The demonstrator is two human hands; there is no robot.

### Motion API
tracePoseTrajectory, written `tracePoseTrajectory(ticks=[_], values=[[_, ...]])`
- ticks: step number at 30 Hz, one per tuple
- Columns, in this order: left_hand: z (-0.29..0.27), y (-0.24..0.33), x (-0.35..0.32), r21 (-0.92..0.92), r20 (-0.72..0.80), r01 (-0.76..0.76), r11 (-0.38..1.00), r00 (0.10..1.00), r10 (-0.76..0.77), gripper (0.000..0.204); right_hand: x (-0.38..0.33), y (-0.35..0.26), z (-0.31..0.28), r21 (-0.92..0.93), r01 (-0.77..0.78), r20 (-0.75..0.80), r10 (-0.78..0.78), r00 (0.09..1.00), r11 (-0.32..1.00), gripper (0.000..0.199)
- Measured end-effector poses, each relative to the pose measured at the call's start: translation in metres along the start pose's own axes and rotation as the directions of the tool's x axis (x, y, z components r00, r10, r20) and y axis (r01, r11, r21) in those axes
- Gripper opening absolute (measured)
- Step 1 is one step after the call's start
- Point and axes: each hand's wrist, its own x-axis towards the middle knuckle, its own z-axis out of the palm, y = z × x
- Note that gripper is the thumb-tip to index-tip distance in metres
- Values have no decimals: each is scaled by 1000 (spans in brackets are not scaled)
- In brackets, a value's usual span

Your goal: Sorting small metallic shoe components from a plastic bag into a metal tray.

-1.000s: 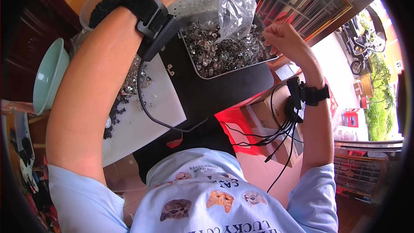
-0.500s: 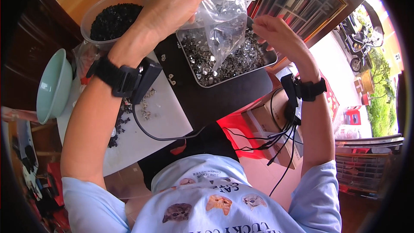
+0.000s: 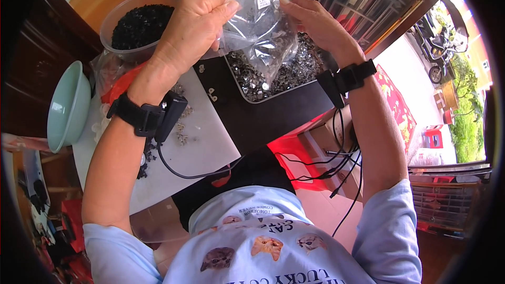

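The fingers (image 3: 223, 13) of the left hand (image 3: 194, 31) are pinching one upper corner of a clear plastic bag (image 3: 260, 26), and the fingers (image 3: 294, 5) of the right hand (image 3: 315, 23) are clamping the opposite corner. A second ago the left forearm was crossing most of the view and the bag was only a crumple near the top; now both hands are lifted together and the bag is spreading open between them, which suggests it is being readied for emptying or shaking. It is hanging above the metal tray (image 3: 310, 81) of small silvery parts, long axis roughly vertical, mouth upward, heavy end sagging toward the tray. Outward, a bowl of black pieces (image 3: 139, 23) and a pale green bowl (image 3: 66, 108) are sitting on the bench (image 3: 210, 147).
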Motion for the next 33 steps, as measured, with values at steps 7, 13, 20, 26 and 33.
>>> tracePoseTrajectory(ticks=[7,13,20,26,33], values=[[11,-22,-2,-58,27,73,996,997,-71,29,-12,15,-6,108,63,-199,-41,979,992,21],[25,-24,4,5,46,111,994,993,-111,29,-31,10,-20,75,50,-239,-31,970,996,20],[37,-10,8,-76,103,69,995,993,-61,29,-44,7,-39,-73,-39,-344,11,939,997,19],[39,-12,20,-31,97,41,999,995,-37,30,-48,3,-41,-14,37,-394,-39,918,999,17],[25,-10,16,-22,124,72,997,990,-69,25,-39,22,-24,85,39,-348,-7,938,996,19]])
